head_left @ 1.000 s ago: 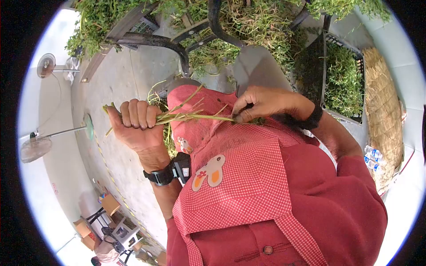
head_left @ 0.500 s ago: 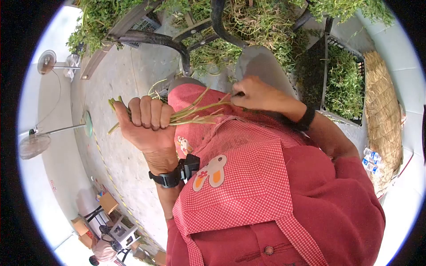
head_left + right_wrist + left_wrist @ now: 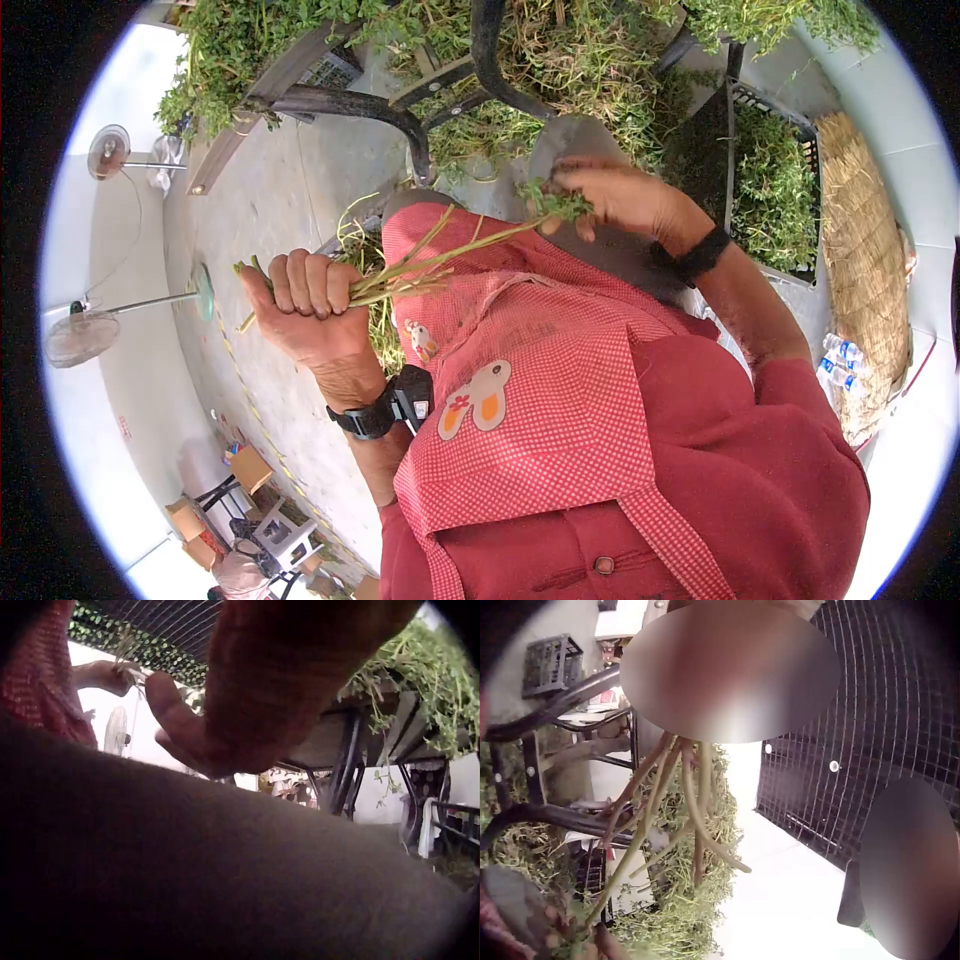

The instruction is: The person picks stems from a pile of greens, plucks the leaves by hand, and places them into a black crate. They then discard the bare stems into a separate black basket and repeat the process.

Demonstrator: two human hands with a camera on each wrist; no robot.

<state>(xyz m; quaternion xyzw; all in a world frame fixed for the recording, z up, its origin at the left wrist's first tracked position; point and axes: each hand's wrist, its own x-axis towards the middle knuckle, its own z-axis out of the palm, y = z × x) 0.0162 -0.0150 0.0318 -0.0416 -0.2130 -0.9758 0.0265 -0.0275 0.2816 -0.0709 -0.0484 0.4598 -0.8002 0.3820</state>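
My left hand (image 3: 315, 310) grips a small bunch of plant stems (image 3: 425, 272) on the left side, its fingers curled round them. The cut ends poke out past the thumb, and the bare stems fan out to the right. One longer stem ends in a green leafy tip (image 3: 562, 203). Right at that tip is my right hand (image 3: 635, 205), blurred, its fingers loosely extended. In the left wrist view the stems (image 3: 694, 795) hang down and spread apart. The right wrist view shows fingers (image 3: 176, 712) of the right hand close up.
A wooden-edged table (image 3: 215, 155) with black metal legs (image 3: 350, 100) stands ahead, greens (image 3: 225, 70) heaped on it. More stems and leaves (image 3: 590, 60) lie beneath. At right are a crate of greens (image 3: 775, 185), a straw roll (image 3: 850, 260) and water bottles (image 3: 840, 362). Fans (image 3: 85, 338) stand left.
The right hand has moved up and its fingers have loosened near the leafy tip, which now shows. The left hand moved right, then back left, still gripping the stems.
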